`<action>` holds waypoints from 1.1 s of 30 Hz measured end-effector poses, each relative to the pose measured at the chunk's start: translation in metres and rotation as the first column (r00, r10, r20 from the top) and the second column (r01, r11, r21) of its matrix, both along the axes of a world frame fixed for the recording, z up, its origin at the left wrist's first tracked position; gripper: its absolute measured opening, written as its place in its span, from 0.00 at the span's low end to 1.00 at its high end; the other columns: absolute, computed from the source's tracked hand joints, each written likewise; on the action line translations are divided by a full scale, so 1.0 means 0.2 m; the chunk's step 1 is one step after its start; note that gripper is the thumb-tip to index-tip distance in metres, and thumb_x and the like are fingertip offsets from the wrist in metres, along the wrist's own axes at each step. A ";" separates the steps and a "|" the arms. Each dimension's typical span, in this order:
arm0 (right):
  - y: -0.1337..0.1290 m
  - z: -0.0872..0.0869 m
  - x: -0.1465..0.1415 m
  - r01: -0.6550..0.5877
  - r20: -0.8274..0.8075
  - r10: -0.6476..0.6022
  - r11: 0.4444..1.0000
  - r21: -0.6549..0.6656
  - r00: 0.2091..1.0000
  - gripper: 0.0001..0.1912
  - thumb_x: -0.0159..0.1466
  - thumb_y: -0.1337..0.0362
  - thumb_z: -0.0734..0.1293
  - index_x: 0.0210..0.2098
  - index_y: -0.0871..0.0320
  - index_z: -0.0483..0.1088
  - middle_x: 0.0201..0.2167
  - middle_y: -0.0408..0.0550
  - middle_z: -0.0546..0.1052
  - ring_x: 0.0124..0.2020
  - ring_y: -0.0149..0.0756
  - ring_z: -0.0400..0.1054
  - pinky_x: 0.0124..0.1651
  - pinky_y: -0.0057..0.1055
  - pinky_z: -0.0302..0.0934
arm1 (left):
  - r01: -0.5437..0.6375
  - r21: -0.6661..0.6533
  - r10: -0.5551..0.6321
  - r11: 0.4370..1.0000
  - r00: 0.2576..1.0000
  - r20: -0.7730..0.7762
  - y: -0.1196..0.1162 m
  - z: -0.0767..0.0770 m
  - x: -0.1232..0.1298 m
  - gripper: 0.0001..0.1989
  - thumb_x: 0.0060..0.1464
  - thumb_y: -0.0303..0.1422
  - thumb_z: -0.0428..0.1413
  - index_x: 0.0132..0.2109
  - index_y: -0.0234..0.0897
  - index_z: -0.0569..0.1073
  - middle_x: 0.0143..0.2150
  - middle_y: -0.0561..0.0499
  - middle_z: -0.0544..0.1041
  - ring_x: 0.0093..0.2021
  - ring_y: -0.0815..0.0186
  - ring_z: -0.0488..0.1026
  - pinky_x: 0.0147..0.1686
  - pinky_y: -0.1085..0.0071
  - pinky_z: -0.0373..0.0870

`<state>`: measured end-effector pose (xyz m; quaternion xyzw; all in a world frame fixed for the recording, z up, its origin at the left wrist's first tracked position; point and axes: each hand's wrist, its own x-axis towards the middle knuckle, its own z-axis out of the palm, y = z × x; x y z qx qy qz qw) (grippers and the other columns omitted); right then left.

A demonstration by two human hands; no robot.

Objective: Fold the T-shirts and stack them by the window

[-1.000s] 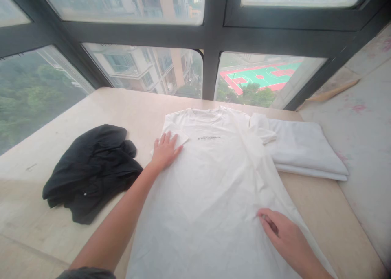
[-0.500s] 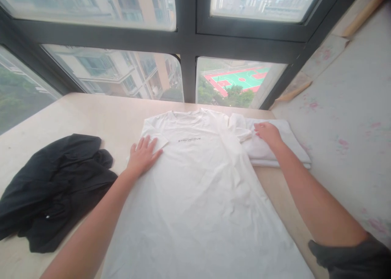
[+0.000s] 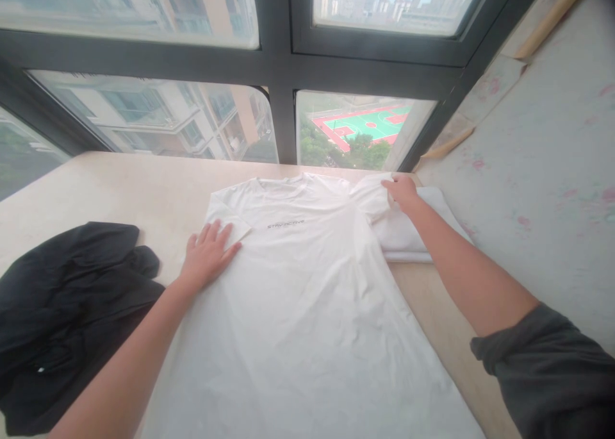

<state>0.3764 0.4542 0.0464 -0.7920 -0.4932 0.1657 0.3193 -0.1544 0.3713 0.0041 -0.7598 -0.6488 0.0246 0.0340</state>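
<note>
A white T-shirt (image 3: 307,298) with small dark lettering across its chest lies spread out, neckline toward the window. My left hand (image 3: 209,253) rests flat on its left edge just below the left sleeve, fingers spread. At the other side, my right hand (image 3: 402,190) pinches the end of the T-shirt's right sleeve and holds it out to the right. Beneath that sleeve and hand lies a folded white cloth (image 3: 403,237), partly covered. Wrinkles run down from the right armpit of the T-shirt.
A crumpled black garment (image 3: 72,304) lies on the pale sill (image 3: 129,182) at the left. Dark window frames (image 3: 283,74) close off the far side. On the right stands a wall with flowered paper (image 3: 542,163), its covering peeling near the window.
My right hand has moved from above the folded cloth to the right sleeve, which is now gripped and stretched outward. The left hand stays flat on the T-shirt. The view has shifted slightly right.
</note>
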 end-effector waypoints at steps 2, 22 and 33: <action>-0.06 -0.01 0.04 0.057 0.049 -0.057 0.998 -0.003 0.997 0.08 0.59 0.60 0.65 0.27 0.56 0.65 0.21 0.40 0.65 0.28 0.33 0.61 0.29 0.27 0.53 | -0.004 0.014 0.004 1.000 1.000 -0.011 0.00 0.01 0.02 0.35 0.66 0.51 0.35 0.71 0.37 0.55 0.74 0.38 0.50 0.72 0.45 0.47 0.65 0.42 0.48; -0.12 0.29 -0.29 -0.350 0.310 0.285 0.919 0.181 0.907 0.09 0.63 0.63 0.63 0.41 0.58 0.72 0.39 0.50 0.76 0.39 0.38 0.67 0.44 0.31 0.59 | 0.689 -0.060 -0.517 0.722 0.595 0.615 -1.17 0.15 1.17 0.25 0.63 0.41 0.49 0.64 0.40 0.63 0.71 0.42 0.58 0.72 0.49 0.50 0.68 0.43 0.50; -0.38 0.18 -0.36 -0.607 0.253 0.591 0.795 -0.019 0.766 0.14 0.62 0.66 0.64 0.46 0.57 0.74 0.48 0.49 0.77 0.41 0.37 0.72 0.45 0.32 0.65 | 0.691 0.013 -0.557 0.723 0.572 0.602 -1.36 0.00 1.30 0.21 0.60 0.44 0.53 0.57 0.38 0.68 0.64 0.43 0.68 0.66 0.49 0.60 0.65 0.45 0.58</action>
